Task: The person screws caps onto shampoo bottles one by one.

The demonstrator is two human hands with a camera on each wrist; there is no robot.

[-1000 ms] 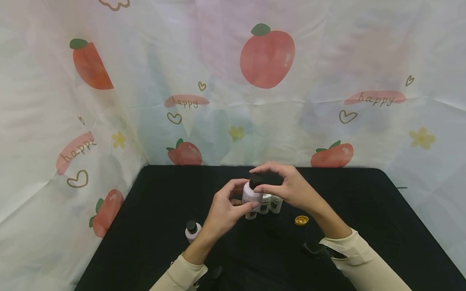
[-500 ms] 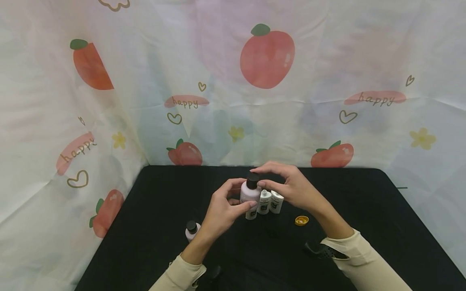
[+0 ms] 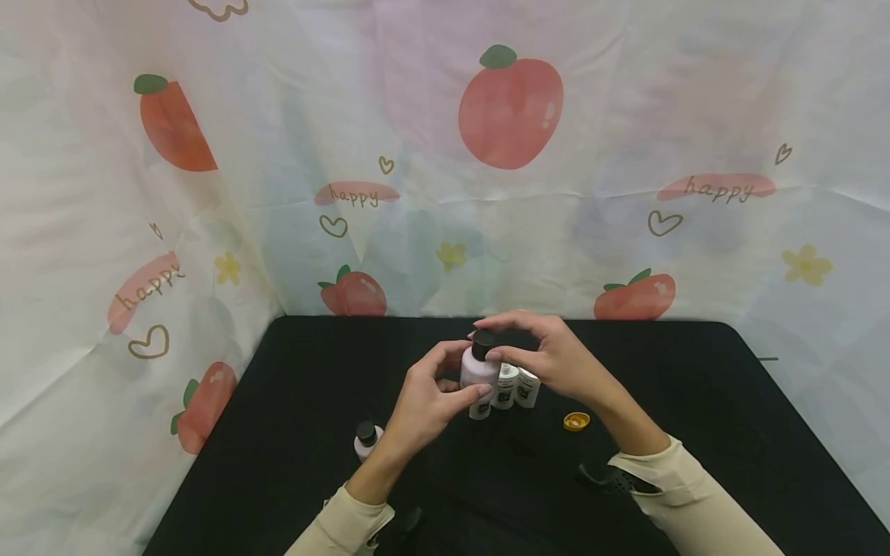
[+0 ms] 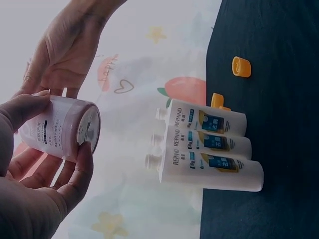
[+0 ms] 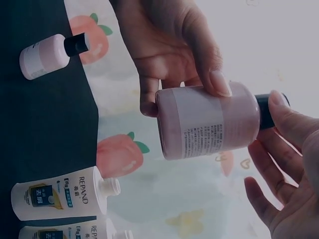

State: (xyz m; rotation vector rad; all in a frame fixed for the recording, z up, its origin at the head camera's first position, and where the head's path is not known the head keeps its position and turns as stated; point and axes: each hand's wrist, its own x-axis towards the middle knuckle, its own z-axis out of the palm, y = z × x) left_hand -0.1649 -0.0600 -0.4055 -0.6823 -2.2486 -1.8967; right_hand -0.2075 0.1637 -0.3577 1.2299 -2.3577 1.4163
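Note:
My left hand (image 3: 433,390) holds a pale pink bottle (image 5: 204,122) up off the table, fingers and thumb round its body. The bottle is tilted in the head view. My right hand (image 3: 559,359) pinches its black cap (image 3: 483,344) between thumb and fingers; the cap is on the neck. Behind the held bottle stand three white bottles (image 4: 214,172) with bare necks and no caps. A second pink bottle (image 5: 45,57) with a black cap stands at the left, partly behind my left wrist in the head view.
A yellow cap (image 3: 575,421) lies on the black table (image 3: 667,378) to the right of the white bottles. More yellow (image 4: 218,100) shows beside the white bottles in the left wrist view. A printed curtain (image 3: 445,100) hangs behind and along the left side.
My right fingers loosen and shift slightly off the black cap half a second ago, then close on it again. The held bottle sways a little; the left hand keeps its grip.

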